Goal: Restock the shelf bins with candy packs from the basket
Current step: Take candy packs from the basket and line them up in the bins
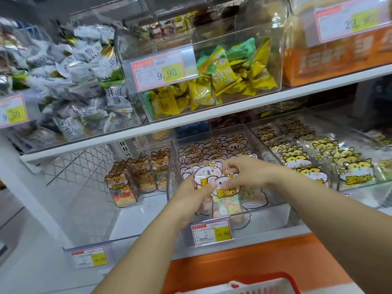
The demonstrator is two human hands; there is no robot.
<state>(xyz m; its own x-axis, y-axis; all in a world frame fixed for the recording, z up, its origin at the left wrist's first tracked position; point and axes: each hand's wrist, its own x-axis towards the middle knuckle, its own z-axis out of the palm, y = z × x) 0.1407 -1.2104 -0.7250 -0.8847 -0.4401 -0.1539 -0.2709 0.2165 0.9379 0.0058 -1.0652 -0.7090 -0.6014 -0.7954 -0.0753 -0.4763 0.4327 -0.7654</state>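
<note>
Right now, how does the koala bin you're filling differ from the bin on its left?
The koala bin holds white-and-pink koala packs from back to front; the left bin holds orange-brown animal packs at the back only, front floor bare. The left hand and right hand hold koala packs in the koala bin; none reaches the left bin. Both are clear plastic, tagged 16.80.

Head view, downward, close over shelf bins

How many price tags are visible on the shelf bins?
5 price tags: upper row left, middle, right; lower row left, middle. More may be hidden.
</note>
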